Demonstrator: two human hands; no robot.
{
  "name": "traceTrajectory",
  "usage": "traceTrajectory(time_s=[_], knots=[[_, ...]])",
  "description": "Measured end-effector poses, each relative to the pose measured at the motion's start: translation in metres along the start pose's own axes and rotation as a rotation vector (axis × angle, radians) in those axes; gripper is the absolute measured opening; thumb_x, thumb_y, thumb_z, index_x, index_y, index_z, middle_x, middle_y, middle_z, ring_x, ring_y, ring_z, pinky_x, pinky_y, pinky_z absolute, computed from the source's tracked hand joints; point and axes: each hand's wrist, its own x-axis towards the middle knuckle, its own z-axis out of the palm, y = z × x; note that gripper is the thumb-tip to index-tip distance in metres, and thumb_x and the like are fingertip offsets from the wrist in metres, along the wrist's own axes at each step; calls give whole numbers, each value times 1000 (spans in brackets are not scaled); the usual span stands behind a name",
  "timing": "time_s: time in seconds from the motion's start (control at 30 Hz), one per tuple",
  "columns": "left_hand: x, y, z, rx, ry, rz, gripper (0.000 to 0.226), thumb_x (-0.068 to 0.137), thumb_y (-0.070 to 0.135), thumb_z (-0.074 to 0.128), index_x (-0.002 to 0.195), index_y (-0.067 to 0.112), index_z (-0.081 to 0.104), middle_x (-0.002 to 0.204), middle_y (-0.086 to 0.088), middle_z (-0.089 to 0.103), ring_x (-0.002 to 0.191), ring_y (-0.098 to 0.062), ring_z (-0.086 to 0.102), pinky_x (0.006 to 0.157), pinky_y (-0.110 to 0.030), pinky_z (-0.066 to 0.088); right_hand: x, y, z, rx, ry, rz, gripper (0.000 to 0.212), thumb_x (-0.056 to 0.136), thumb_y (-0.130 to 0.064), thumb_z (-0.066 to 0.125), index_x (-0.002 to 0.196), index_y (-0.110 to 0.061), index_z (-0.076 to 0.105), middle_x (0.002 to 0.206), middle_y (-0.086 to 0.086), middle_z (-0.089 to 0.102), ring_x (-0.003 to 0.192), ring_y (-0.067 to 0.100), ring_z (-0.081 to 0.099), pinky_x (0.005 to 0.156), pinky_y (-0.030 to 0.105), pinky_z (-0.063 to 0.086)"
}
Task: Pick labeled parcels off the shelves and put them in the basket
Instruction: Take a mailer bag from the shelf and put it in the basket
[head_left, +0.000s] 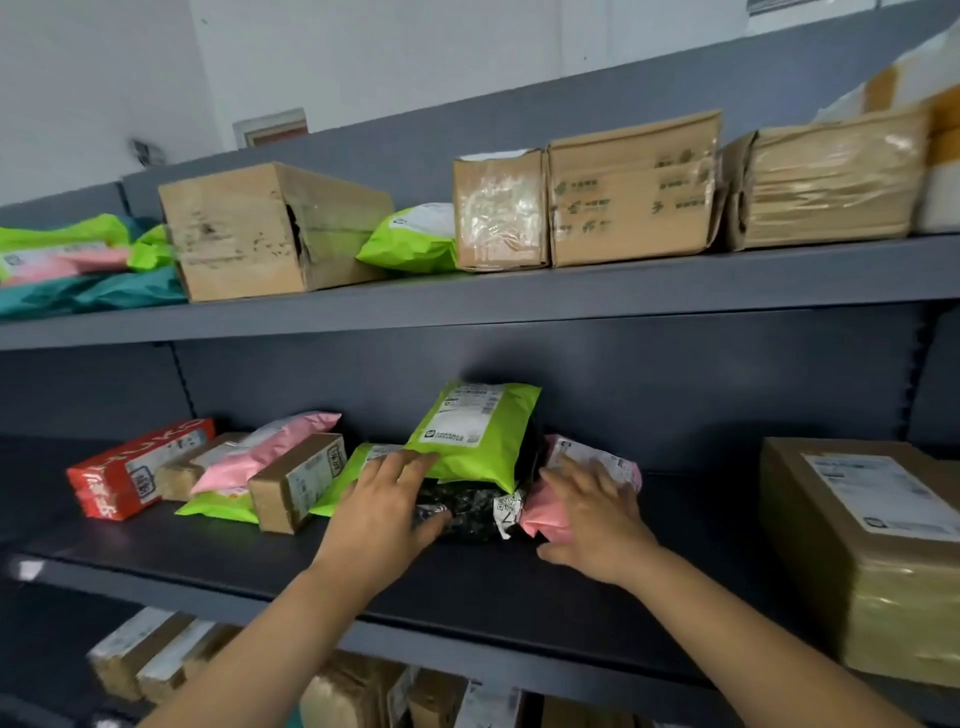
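Shelf (467, 587) front lies open — left hand (384, 499), right hand (592, 525) flank black parcel (467, 512).

Hardly a word clear enough to read. Rows of small print and a logo strip on the white shipping label (470, 410) of the green mailer (483, 452) on the middle shelf (208, 566), too fine to make out. QR code and a possible numeral 7 on the crumpled white label (508, 512) of the black parcel (467, 514). White block characters along the red box (135, 467), blurred. Dark printed characters and a logo on the cardboard box (631, 192) on the upper shelf (571, 291), smeared beyond reading. Unreadable print on the large white label (883, 499) of the brown carton (857, 582) at right.
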Motion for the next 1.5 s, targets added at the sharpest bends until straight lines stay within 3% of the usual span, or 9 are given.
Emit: traceTrajectory(time_s=[0.17,0.3,0.57,0.8,0.97,1.1,1.2,1.4,1.5], knots=[[30,-2,22,-63,-26,-3,80,67,61,68,136,28,43,134,2,48,121,-29,46,94,-48,47,8,16,12,-241,-52,10,62,86,-48,56,142,-30,35,149,-9,29,144,21,9,107,59,19],[49,-12,29,-196,-112,-44,97,66,71,63,146,31,27,150,1,30,138,-29,27,112,-45,29,0,37,2,-236,-31,87,63,87,-54,52,142,-30,35,148,-12,29,144,18,10,109,53,23],[65,-29,38,-405,-112,-34,79,81,41,69,147,33,26,155,-4,24,137,-24,34,110,-28,27,-19,44,-31,-199,-7,287,46,82,-62,51,123,-41,54,132,-20,44,131,9,32,111,43,13],[70,-26,48,-402,155,163,55,77,10,71,130,19,57,133,-19,52,101,-44,58,90,-50,50,-7,6,-38,474,300,257,62,86,-42,62,141,-24,39,139,-2,46,123,14,48,99,18,31],[71,24,32,-417,249,433,72,66,2,80,129,23,54,139,-12,42,94,-29,50,77,-40,56,-7,-30,-55,1259,304,270,61,79,-41,64,130,-44,29,113,-12,62,103,13,64,91,38,52],[67,58,31,-466,196,523,71,63,4,81,127,22,55,142,-10,34,99,-29,52,74,-39,57,-14,-11,-59,1097,542,353,85,73,-6,78,141,-27,33,125,0,58,111,17,60,96,42,50],[66,73,41,-502,112,559,67,67,12,82,128,19,56,141,-12,43,101,-30,61,82,-38,56,-23,15,-66,811,644,429,83,74,-4,75,142,-29,36,129,3,55,116,23,55,98,44,47],[71,102,51,-531,-112,632,51,85,-3,49,133,12,52,147,-13,39,128,-34,42,106,-40,40,-39,47,-64,246,474,488,70,89,-5,57,149,-25,24,146,16,29,133,32,35,107,28,28],[69,110,56,-465,-97,688,37,85,8,59,121,15,61,133,-7,54,115,-28,51,91,-38,50,-38,62,-55,159,244,554,66,94,-12,52,150,-23,18,147,17,31,132,30,38,102,23,29]])
